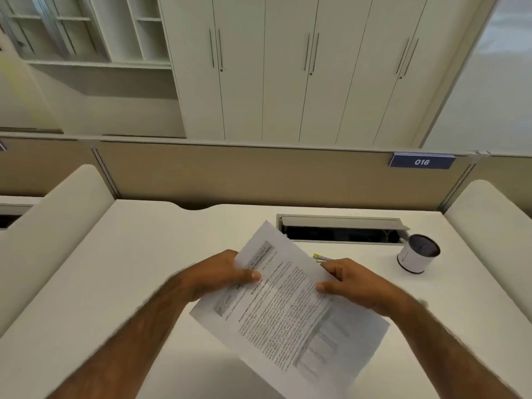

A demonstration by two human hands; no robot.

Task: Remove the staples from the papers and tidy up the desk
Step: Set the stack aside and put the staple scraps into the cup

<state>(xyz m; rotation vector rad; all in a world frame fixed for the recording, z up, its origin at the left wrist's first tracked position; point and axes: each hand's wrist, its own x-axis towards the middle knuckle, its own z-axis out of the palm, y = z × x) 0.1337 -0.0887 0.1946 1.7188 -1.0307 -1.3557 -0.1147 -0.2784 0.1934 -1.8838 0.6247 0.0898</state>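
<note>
A printed sheaf of papers (288,309) is held tilted above the white desk (121,272), its top corner pointing away from me. My left hand (221,276) grips its left edge, thumb pressed on the printed face. My right hand (354,283) holds the right edge, thumb on the page as well. A yellow-tipped object (319,257) pokes out just beyond my right fingers; I cannot tell what it is. No staple can be made out on the pages.
A white cup with a dark inside (417,256) stands at the right of the desk. An open cable hatch (342,230) lies behind the papers. A beige partition with a "016" label (421,161) closes off the back, with rounded side dividers.
</note>
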